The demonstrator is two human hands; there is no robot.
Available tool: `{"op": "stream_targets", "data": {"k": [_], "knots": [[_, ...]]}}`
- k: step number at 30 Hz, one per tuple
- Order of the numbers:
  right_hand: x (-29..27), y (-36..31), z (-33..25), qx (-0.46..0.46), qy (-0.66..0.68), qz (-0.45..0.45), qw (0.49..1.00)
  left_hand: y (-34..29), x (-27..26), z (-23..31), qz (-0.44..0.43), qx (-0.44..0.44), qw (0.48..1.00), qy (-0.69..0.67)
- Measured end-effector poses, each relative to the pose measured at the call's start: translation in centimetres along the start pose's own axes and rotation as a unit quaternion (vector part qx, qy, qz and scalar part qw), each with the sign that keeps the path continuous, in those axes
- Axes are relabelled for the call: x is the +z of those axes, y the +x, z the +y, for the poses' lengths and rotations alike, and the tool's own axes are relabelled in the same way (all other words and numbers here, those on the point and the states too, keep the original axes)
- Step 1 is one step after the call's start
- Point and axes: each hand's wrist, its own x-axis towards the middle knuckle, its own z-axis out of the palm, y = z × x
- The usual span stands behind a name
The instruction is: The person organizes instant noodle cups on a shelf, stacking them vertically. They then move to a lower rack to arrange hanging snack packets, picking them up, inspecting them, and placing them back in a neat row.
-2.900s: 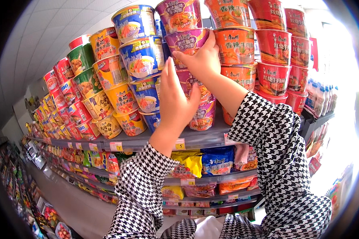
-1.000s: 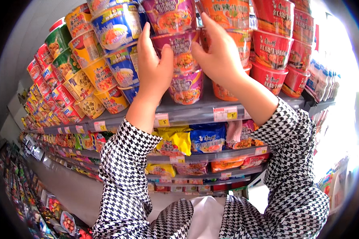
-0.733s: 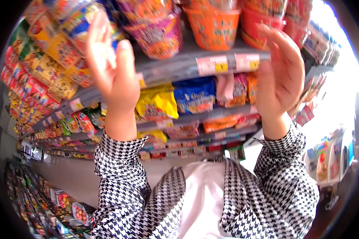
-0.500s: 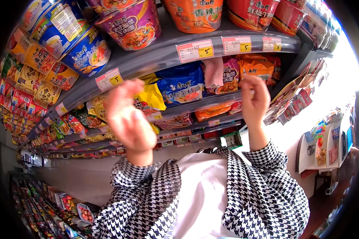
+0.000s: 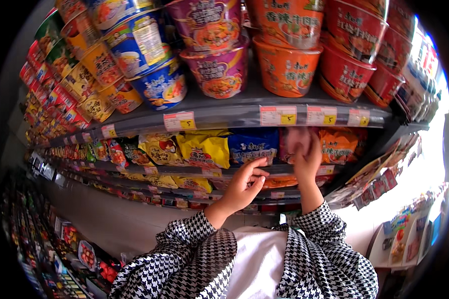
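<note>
On the shelf below the bowls, my right hand (image 5: 308, 162) has its fingers closed on a pink cloth (image 5: 292, 139), which is smeared by motion. Behind the cloth, a purple noodle bag is mostly hidden. To the cloth's left lies a blue noodle bag (image 5: 254, 143), and an orange noodle bag (image 5: 338, 147) lies to its right. My left hand (image 5: 243, 185) hovers in front of the blue bag's lower edge, fingers loosely bent and apart, holding nothing. Farther left on that shelf sits a yellow noodle bag (image 5: 203, 149).
Stacked noodle bowls in blue (image 5: 162, 87), purple (image 5: 217, 72), orange (image 5: 287, 67) and red (image 5: 346, 74) fill the shelf above. Its grey front edge (image 5: 229, 117) carries price tags. A dark shelf end (image 5: 384, 149) stands at right. Packed goods (image 5: 40, 239) spread at lower left.
My right hand has reached into the lower shelf and closed on the pink cloth. My left hand has come down and rightward. The view now takes in more of the upper bowls.
</note>
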Motion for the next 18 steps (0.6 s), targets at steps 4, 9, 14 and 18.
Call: {"op": "stream_targets", "data": {"k": [4,9,14,18], "knots": [[-1.4,-1.4,-2.1,-0.047,0.078,0.103,0.991,-1.0,-0.8,0.3,0.002,-0.037,0.999,-0.012],[-2.4,-5.7,-7.2,-0.267,0.068,0.034,0.961,-1.7,-1.2,-0.3,-0.048,-0.023,0.970,-0.238],[-0.9,-5.7,-11.2,-0.350,0.147,-0.227,0.897,-2.2,-1.7,2.1,0.017,-0.003,0.964,-0.266],[0.2,-5.5,-13.5,-0.323,0.189,-0.291,0.880,-4.6,-3.5,2.5,0.201,0.025,0.959,-0.199]]}}
